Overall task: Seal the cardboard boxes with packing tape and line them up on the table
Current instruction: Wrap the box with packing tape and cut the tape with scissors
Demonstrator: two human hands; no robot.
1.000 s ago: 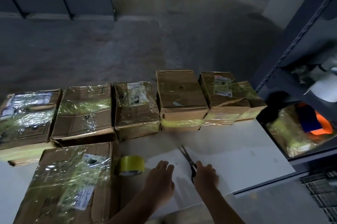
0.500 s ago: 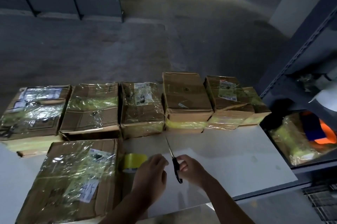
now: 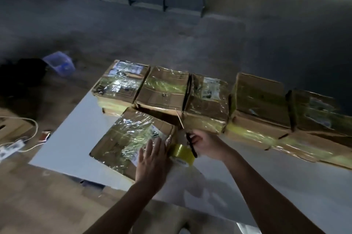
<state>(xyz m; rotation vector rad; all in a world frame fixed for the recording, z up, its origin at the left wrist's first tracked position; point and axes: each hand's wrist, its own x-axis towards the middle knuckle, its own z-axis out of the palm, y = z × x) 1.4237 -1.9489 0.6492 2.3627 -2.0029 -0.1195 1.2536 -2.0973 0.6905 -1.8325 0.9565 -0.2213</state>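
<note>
At the left, the near box (image 3: 131,138) is seen on the table (image 3: 72,138) in front of the row of boxes (image 3: 257,104). It is already wrapped in tape but not yet brought into line, and one corner lies close to the table's front edge. The left hand (image 3: 152,159) is laid flat on its right end, fingers straight, with nothing gripped. Just beside it stands the tape roll (image 3: 182,152), touching or nearly touching the box; the blur leaves that unsettled. The scissors (image 3: 190,143) are held in the right hand (image 3: 204,143), fingers curled round the handles and blades pointed away toward the row. If the box is pushed by a flat palm alone, it could be skewed or slid off the front edge. The roll could be knocked aside, and the film on the row could be slit by the raised blades.
</note>
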